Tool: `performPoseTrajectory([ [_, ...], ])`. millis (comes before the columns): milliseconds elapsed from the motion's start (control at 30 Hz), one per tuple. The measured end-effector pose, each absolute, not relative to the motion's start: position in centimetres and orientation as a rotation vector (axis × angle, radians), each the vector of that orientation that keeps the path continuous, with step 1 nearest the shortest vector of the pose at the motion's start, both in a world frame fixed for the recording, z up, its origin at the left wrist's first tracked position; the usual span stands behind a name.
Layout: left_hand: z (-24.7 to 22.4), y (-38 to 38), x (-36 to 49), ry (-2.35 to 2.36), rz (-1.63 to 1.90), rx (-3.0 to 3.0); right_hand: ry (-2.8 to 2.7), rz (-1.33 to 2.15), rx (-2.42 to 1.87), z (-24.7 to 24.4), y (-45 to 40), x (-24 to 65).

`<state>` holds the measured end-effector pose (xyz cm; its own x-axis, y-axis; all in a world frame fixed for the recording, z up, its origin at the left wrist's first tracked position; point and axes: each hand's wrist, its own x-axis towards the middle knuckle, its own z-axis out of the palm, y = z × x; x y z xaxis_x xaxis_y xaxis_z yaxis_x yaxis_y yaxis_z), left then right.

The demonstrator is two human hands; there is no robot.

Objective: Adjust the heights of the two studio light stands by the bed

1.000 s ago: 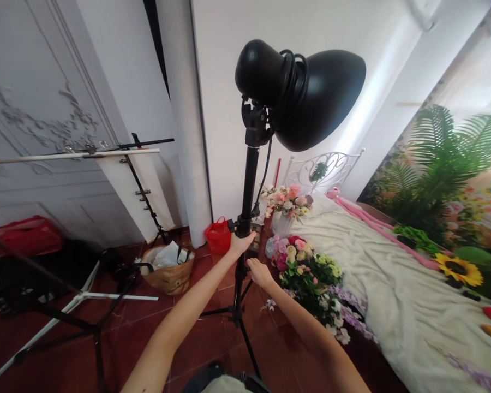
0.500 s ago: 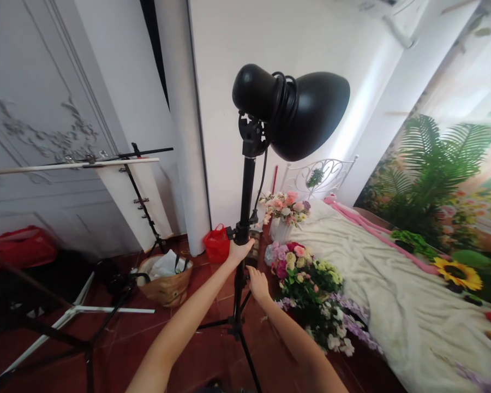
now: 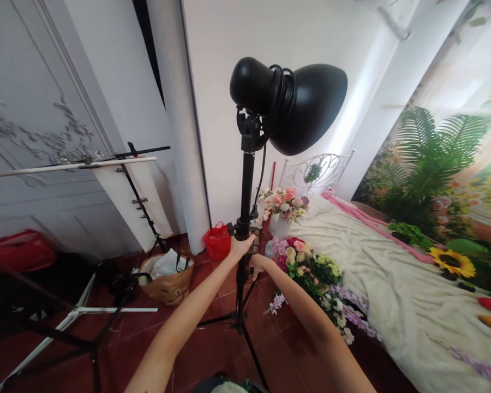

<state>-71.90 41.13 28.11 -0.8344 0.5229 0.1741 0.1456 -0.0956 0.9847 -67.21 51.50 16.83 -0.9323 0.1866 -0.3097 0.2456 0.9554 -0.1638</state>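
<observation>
A black studio light (image 3: 288, 101) with a wide reflector tops a black light stand (image 3: 247, 180). Its cable is coiled around the housing, and a plug hangs beside the pole. My left hand (image 3: 240, 246) is wrapped around the pole just under the upper collar (image 3: 242, 226) with its side knob. Lower down, the bent fingers of my right hand (image 3: 261, 263) close on the right side of the stand, at a small knob (image 3: 251, 271); the fingertips are partly hidden. The stand's tripod legs (image 3: 251, 349) are spread on the red tile floor.
Flower bunches (image 3: 306, 262) and a vase of flowers (image 3: 286, 210) stand close on the right, beside a bed with a cream blanket (image 3: 393, 284). A woven basket (image 3: 169, 284), a red bag (image 3: 217, 241) and white stand legs (image 3: 118, 310) occupy the left floor.
My right hand has gone from loosely touching the stand to curling its fingers around its lower knob. The left hand keeps its hold on the pole. The view has shifted slightly.
</observation>
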Motion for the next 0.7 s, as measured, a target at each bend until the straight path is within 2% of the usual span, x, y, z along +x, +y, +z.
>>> performPoseTrajectory([
  [133, 28.4, 41.2, -72.0, 1.912, 2.023, 0.740, 3.013, -0.078, 0.453, 14.6, 49.3, -63.6],
  [300, 30.4, 41.9, -72.3, 1.882, 2.052, 0.776, 3.159, -0.211, 0.667, 11.7, 47.5, -60.3],
  [433, 31.5, 42.3, -72.6, 1.848, 2.044, 0.838, 3.145, -0.285, 0.730, 11.5, 47.4, -60.6],
  [700, 27.6, 41.5, -72.4, 1.792, 1.959, 0.837, 3.154, -0.331, 0.765, 12.0, 46.7, -60.4],
])
